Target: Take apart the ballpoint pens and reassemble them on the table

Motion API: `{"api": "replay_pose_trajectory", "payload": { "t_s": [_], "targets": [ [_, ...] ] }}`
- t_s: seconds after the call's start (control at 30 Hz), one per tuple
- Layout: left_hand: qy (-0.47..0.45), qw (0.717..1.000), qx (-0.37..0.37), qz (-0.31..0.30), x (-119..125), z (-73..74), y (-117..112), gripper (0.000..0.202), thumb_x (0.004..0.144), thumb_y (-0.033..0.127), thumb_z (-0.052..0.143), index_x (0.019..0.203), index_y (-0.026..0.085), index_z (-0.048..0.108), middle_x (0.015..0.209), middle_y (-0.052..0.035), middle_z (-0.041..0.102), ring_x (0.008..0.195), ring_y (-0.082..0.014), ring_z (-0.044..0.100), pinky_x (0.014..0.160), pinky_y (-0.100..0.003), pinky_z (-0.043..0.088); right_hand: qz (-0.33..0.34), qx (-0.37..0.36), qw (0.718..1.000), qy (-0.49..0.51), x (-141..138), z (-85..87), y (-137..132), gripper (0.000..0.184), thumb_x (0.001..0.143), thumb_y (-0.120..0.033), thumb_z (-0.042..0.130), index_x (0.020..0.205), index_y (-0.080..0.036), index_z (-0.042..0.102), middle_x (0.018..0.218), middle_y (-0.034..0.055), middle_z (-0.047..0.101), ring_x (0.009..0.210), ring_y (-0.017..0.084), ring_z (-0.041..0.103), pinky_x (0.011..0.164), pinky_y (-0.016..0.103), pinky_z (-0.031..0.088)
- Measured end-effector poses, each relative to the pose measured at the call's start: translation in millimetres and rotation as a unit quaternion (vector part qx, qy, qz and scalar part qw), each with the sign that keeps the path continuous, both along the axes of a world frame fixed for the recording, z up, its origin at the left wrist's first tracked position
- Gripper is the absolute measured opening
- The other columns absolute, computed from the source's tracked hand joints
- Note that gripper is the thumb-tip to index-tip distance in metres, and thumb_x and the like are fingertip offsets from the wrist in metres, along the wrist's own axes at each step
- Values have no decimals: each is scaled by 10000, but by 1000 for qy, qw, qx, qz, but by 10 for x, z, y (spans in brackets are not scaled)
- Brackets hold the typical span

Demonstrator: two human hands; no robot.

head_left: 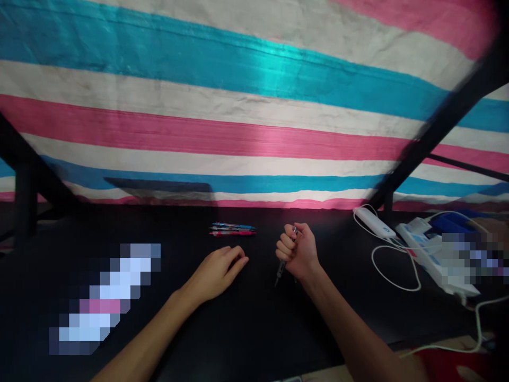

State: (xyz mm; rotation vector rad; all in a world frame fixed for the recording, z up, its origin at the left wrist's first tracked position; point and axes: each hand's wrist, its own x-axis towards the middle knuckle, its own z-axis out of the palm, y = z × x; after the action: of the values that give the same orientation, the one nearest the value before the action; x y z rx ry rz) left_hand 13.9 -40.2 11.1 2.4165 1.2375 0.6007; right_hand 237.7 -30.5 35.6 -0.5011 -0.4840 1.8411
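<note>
My right hand (pixel 304 254) is closed in a fist around a dark grey pen (pixel 280 270). The pen's tip points down toward the table below the fingers, and its other end shows between thumb and forefinger. My left hand (pixel 218 271) rests on the black table (pixel 238 329), fingers loosely bent, thumb apart from the forefinger, holding nothing. Just beyond it lies a small bundle of pens (pixel 233 229), blue ones at the back and a red one in front, all side by side.
On the right, a white power strip (pixel 431 260) has plugs and looping white cables (pixel 417 281). A white box-shaped device (pixel 374 222) lies beside it. Black frame bars (pixel 433 127) slant up at both sides. Striped sheeting (pixel 238 138) hangs behind the table. A blurred-out patch covers something at left.
</note>
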Motion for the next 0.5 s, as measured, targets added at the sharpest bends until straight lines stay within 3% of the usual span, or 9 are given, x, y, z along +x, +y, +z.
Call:
{"api": "replay_pose_trajectory", "payload": {
  "t_s": [0.13, 0.23, 0.37, 0.5],
  "targets": [
    [-1, 1000, 9, 0, -3, -29, 10, 267, 944, 396, 361, 926, 236, 574, 769, -10, 560, 692, -169, 547, 684, -296, 431, -6, 6, 1000, 0, -2, -8, -1, 436, 861, -491, 387, 543, -204, 308, 407, -86, 169, 366, 72, 89, 347, 212, 88],
    [-18, 998, 52, 4, 3, -50, 20, 207, 930, 339, 402, 892, 229, 573, 833, -26, 563, 796, -189, 548, 747, -323, 447, -1, 7, 1000, -3, 5, -12, 3, 484, 849, -582, 388, 554, -202, 328, 414, -89, 171, 371, 68, 92, 351, 209, 90],
    [-45, 988, 135, 58, -12, -88, 53, 133, 888, 270, 475, 960, 222, 577, 1124, -73, 525, 1085, -239, 474, 940, -408, 396, -1, 12, 1000, 1, 21, -18, 13, 460, 860, -548, 371, 560, -200, 339, 422, -87, 182, 375, 69, 95, 354, 209, 98],
    [-9, 985, 136, 109, -66, -126, 107, 234, 876, 269, 491, 1101, 247, 550, 1284, -75, 478, 1204, -275, 402, 941, -456, 380, -11, 3, 1000, -5, 16, -25, 20, 421, 858, -482, 390, 549, -202, 332, 414, -87, 175, 370, 71, 87, 348, 209, 89]
  ]
}}
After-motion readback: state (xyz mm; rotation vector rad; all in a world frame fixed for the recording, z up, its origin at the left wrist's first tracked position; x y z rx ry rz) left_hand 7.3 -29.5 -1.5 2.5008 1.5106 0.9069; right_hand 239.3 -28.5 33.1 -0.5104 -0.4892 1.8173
